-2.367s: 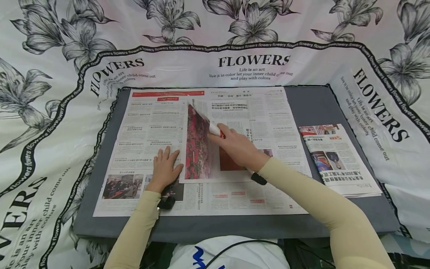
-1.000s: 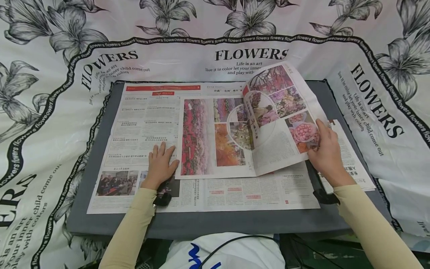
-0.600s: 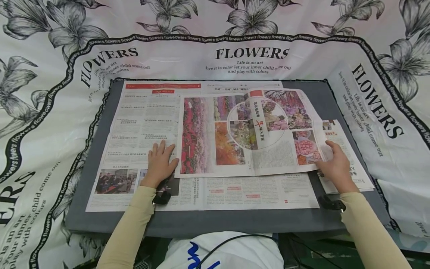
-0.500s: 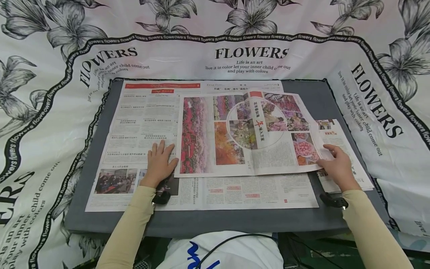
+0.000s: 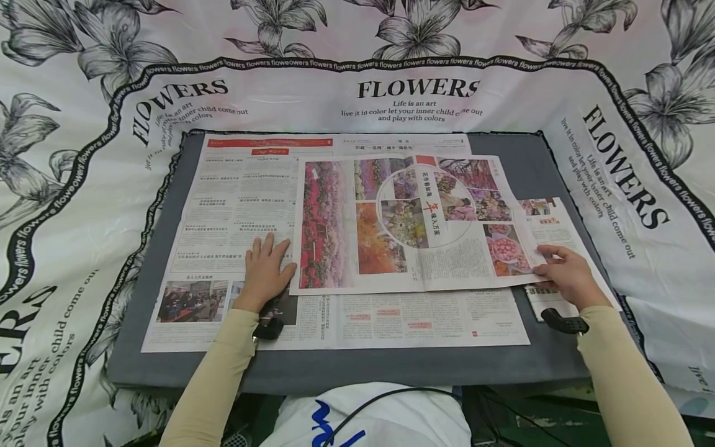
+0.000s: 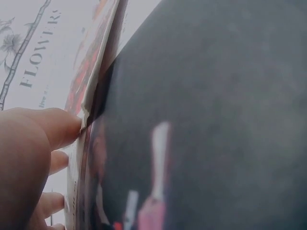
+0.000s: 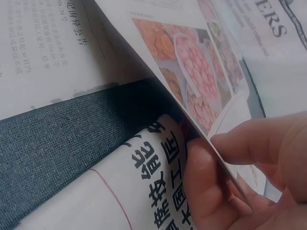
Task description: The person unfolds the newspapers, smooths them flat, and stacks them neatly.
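A newspaper [image 5: 452, 264] with flower photos lies opened out on top of a larger spread newspaper [image 5: 385, 329]. My right hand [image 5: 566, 276] pinches the lower right corner of its right page between thumb and fingers. In the right wrist view that page [image 7: 196, 62] is raised above the folded newspaper [image 7: 129, 187] under it. My left hand [image 5: 265, 276] rests with spread fingers on the large newspaper, its thumb right at the left edge of the flower newspaper. The left wrist view shows the thumb [image 6: 60, 127] against the paper's edge.
The folded newspaper lies at the right side of the dark grey table mat [image 5: 346, 372], partly under the page and right hand. A white tablecloth [image 5: 301, 105] with flower drawings and lettering surrounds the mat. A black cable [image 5: 402, 391] crosses the person's lap.
My right hand has swung the top page from left to right, opening the flower photos, and lowered it. It has since shifted slightly right with the corner. My left hand has stayed in place.
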A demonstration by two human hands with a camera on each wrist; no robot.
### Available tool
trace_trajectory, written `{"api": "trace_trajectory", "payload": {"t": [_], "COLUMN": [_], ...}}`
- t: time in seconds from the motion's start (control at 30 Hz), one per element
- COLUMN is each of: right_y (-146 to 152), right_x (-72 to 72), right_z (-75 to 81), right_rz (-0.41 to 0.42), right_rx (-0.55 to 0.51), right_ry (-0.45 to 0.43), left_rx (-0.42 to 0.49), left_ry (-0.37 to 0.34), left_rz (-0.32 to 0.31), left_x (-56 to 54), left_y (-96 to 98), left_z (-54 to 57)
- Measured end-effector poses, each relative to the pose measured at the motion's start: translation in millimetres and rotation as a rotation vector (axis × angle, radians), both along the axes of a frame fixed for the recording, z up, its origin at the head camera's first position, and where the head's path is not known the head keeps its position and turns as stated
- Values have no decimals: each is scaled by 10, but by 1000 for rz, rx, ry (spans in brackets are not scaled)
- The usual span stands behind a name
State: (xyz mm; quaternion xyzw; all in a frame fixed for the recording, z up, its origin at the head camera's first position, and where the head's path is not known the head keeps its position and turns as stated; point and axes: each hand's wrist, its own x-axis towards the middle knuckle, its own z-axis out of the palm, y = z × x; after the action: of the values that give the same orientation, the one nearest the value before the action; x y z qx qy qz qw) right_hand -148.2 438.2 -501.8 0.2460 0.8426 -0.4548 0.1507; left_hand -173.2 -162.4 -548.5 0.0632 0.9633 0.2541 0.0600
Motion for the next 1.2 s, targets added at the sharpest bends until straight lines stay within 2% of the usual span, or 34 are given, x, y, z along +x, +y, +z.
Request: {"api": "trace_trajectory", "payload": {"t": [0.33,0.57,0.67,0.77,0.9,0.97,1.03,1.1,1.2], "right_y": [50,52,25,-29,-132,-199,-269,-348,-464], "right_x": [18,44,72,132,226,276,324,359,391], "right_z": [-23,-50,-23,12,15,-3,-30,-46,-78], "right_rz": [-5,-56,-137,-243,-375,-464,-551,-594,-544], "right_rx": [-78,-152,-340,-690,-1191,-1373,-1490,-1530,-1497], "right_ry": [-12,12,38,60,44,43,51,56,55], "left_rx": [9,5,-7,-1,10,11,11,13,13], "left_ry": [-2,-23,-21,-18,-19,-22,-26,-29,-27], "left_rz": [-12,-13,-15,-18,-17,-16,-17,-17,-17], "left_x": [2,3,-2,-4,-5,-8,-10,-9,-4], "left_y": [-4,-10,-8,-9,-14,-12,-6,-2,-1], "left_z": [6,13,34,56,75,73,64,57,45]}}
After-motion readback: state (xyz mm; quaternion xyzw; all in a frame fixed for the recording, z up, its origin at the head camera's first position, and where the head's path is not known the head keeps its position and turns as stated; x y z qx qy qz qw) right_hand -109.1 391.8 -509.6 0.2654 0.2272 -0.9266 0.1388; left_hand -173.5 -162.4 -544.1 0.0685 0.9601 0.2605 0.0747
